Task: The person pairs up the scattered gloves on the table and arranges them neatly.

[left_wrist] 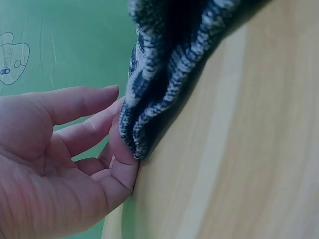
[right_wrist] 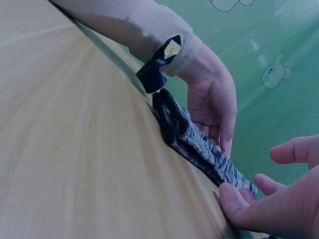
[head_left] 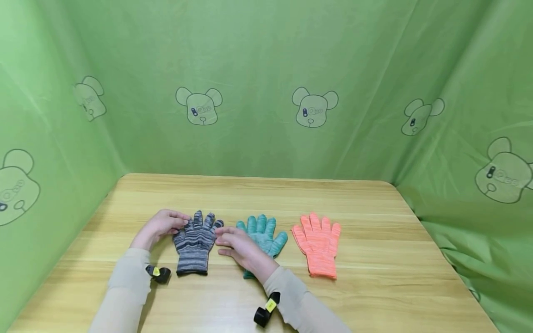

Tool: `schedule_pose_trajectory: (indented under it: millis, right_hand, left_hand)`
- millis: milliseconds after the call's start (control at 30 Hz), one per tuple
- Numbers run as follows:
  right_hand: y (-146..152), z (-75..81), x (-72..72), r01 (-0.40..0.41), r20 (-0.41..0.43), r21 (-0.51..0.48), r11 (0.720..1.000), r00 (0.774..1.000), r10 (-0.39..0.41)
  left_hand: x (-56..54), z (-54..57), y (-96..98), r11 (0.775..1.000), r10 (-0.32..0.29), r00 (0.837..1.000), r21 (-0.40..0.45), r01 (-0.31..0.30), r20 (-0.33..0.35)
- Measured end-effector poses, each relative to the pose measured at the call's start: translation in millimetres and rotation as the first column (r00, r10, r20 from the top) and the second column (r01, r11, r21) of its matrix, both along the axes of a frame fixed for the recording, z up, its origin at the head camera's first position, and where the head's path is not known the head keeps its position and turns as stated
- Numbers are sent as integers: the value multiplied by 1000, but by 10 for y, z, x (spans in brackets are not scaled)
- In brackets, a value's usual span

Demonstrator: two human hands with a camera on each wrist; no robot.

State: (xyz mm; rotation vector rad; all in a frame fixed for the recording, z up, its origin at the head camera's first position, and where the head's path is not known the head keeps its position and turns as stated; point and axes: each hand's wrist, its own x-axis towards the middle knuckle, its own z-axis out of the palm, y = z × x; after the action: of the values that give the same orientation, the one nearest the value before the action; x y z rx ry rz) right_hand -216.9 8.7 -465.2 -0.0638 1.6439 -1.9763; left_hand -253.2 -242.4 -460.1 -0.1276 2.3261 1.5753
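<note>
A pair of grey-and-black striped knit gloves (head_left: 195,247), one on top of the other, lies on the table with fingers pointing away. My left hand (head_left: 161,225) is at its left edge; in the left wrist view the fingertips (left_wrist: 122,149) touch the knit edge while the thumb stays apart. At its right edge my right hand (head_left: 242,249) touches the side with loosely bent fingers; the right wrist view shows the two stacked cuffs of the striped gloves (right_wrist: 199,144). Beneath my right hand lies a teal glove (head_left: 262,238), partly hidden by it.
A coral-orange glove (head_left: 320,245) lies flat to the right of the teal one. All rest on a light wooden table (head_left: 374,286). Green cloth (head_left: 258,46) with bear-head prints hangs round the back and both sides.
</note>
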Motion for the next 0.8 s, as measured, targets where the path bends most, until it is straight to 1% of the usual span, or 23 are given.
schedule_pose_trajectory:
  millis: [200,300,333,467,533,600,733,800]
  right_hand:
    - [30,42,-16,32,-16,-5,999,999,-32]
    - [43,65,-23,45,-25,-9,999,999,-45]
    - [46,64,-28,46,-25,-10,999,999,-46]
    - [45,50,-42,25,-25,4,1000,999,-24]
    - [37,31,-47,4,-31,17,1000,1000,-4]
    - [27,13,-48,-19,-37,30,999,999,20]
    - [14,-5,-41,-51,-53,55,997,997,54]
    - [13,-7,-39,-62,-57,64,996,996,65]
  left_hand:
    - [-2,26,33,999,-24,999,-25,24,-22]
    - [5,62,71,999,-31,998,-39,29,-58]
    - [5,79,89,998,-39,996,-49,36,-80]
    - [1,142,180,997,-59,991,-63,51,-122]
    - [2,160,221,996,-77,990,-57,70,-118]
    - [5,164,247,995,-94,991,-52,90,-95]
    - [13,141,262,992,-123,991,-45,121,-46]
    - [16,130,260,989,-143,989,-44,142,-40]
